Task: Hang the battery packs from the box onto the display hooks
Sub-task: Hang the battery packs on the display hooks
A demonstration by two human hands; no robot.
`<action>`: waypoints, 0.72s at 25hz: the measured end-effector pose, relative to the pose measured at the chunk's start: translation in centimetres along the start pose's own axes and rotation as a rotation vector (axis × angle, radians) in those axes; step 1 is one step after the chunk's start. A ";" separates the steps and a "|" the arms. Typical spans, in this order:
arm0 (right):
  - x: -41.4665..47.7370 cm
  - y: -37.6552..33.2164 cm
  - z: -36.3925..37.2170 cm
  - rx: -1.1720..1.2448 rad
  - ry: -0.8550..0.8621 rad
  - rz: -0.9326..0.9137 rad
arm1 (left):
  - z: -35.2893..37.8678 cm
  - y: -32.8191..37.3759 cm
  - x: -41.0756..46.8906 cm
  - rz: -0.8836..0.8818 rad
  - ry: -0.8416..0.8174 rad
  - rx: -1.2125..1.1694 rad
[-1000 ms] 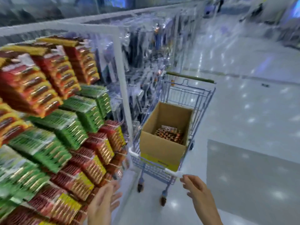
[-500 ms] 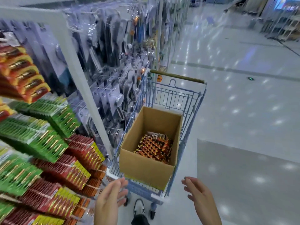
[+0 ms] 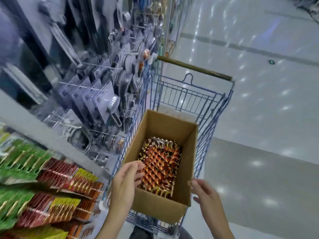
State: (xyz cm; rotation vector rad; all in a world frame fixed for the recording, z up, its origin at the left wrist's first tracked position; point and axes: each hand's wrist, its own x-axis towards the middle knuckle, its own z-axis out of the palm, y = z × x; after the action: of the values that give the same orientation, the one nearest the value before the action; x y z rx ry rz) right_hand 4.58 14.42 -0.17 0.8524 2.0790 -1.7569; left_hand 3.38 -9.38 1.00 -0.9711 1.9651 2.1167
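SUPERMARKET AISLE: My left hand [image 3: 126,178] is inside the open cardboard box [image 3: 160,207]. Its fingers are loosely bent and hold nothing. The fingertips are at the left edge of the battery packs [image 3: 160,163], and I cannot tell whether they touch the top pack.

My right hand [image 3: 205,195] hovers just outside the box's near right corner, palm turned toward the cardboard, fingers relaxed and empty. Whether the thumb meets the rim is unclear.

The battery packs, orange and red with yellow marks, lie in a tight overlapping row on the bottom of the box. They run from the near wall to past the middle, with bare cardboard beyond them.

The box stands in the basket of a blue wire shopping cart [image 3: 188,94], its far end toward the cart's brown handle [image 3: 195,68]. The cart is close beside a store display on my left.

At lower left on that display, green packs [image 3: 19,156] and red-and-yellow packs [image 3: 57,173] hang in dense rows, blurred by camera motion. Farther along, next to the cart, grey carded kitchen goods [image 3: 103,94] hang on wire hooks [image 3: 77,85].

A pale, glossy floor [image 3: 259,118] dotted with reflected lights stretches away on the right, with a darker grey panel [image 3: 259,178] beside the cart.
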 end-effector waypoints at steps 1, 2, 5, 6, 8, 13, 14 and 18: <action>0.7 -0.3 0.1 0.008 0.002 0.018 | 0.7 0.0 1.1 -0.027 -0.003 0.010; 1.5 -0.7 0.1 0.013 0.005 0.038 | 1.5 -0.3 2.2 -0.057 -0.002 0.025; 4.4 -1.6 0.0 0.001 -0.008 0.088 | 4.4 -2.3 6.0 -0.198 -0.006 0.057; 5.4 -2.0 0.0 -0.013 -0.023 0.102 | 5.4 -3.3 7.5 -0.275 0.007 0.053; 7.2 -2.8 0.2 -0.075 -0.095 0.107 | 7.6 -5.6 11.1 -0.486 0.069 0.002; 10.4 -4.0 1.6 -0.156 -0.230 0.144 | 11.3 -13.5 19.1 -0.751 0.345 0.008; 10.9 -4.2 1.7 -0.158 -0.245 0.151 | 11.9 -14.5 19.8 -0.750 0.384 0.058; 12.1 -4.7 1.7 -0.134 -0.284 0.148 | 13.6 -17.0 22.1 -0.749 0.479 0.127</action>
State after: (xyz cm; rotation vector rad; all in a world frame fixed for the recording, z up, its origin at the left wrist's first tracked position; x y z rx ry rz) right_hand -8.02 15.42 -3.69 0.6569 1.8735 -1.5426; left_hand -11.20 -1.63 -25.19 -1.9314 1.4781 1.4097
